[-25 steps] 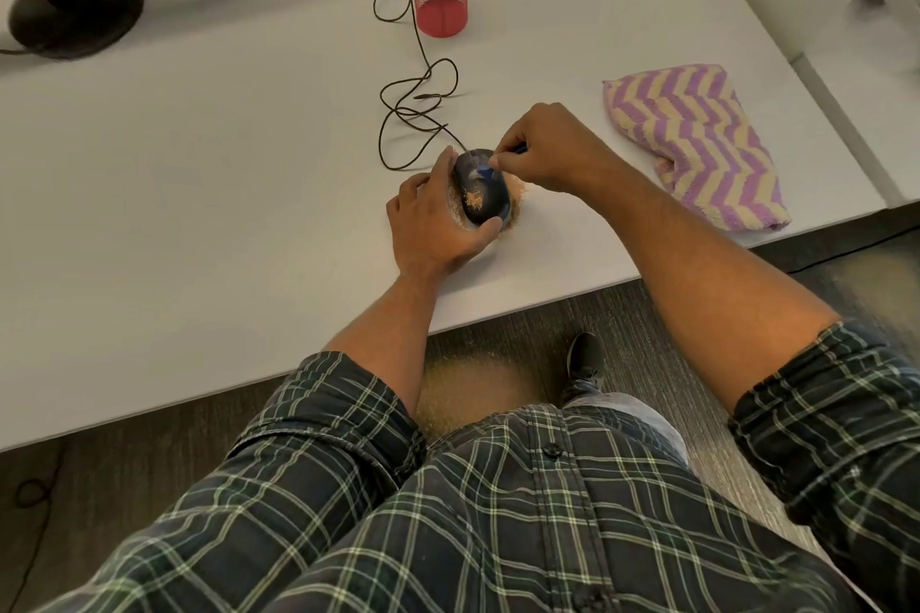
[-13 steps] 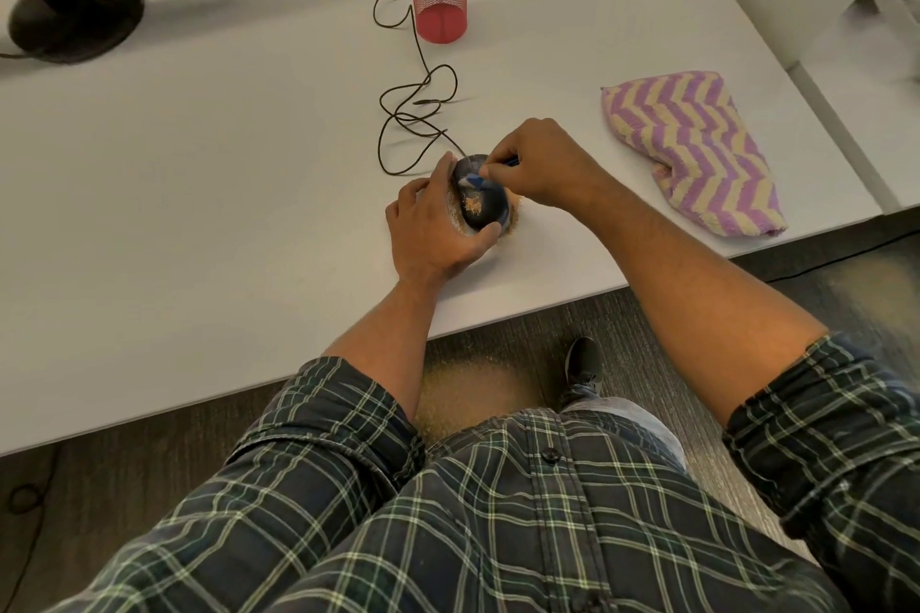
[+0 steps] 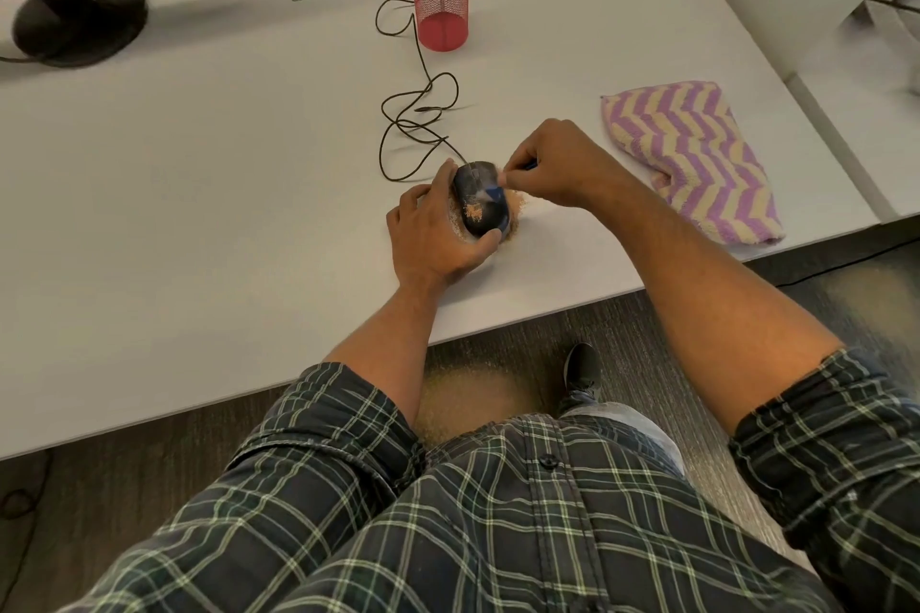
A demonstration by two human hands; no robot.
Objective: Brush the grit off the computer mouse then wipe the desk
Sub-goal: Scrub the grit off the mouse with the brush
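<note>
White tabletop (image 3: 209, 194) carries a grit-dusted computer mouse (image 3: 479, 204) near its front edge. Left hand (image 3: 438, 239) grips the mouse; right hand (image 3: 557, 162) pinches a small blue brush (image 3: 494, 191) against it. Striped cloth (image 3: 697, 154) lies at three o'clock.

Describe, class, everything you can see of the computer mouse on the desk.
The computer mouse is dark, smooth and plastic-looking, with a thin dark cable running from its front in loose loops across the white desk toward the red mesh cup. It lies flat, near the desk's front edge. Tan grit speckles its back and lies around it. The left hand grips its left side and rear; the right hand pinches a small blue brush whose bristles touch its top.
</note>
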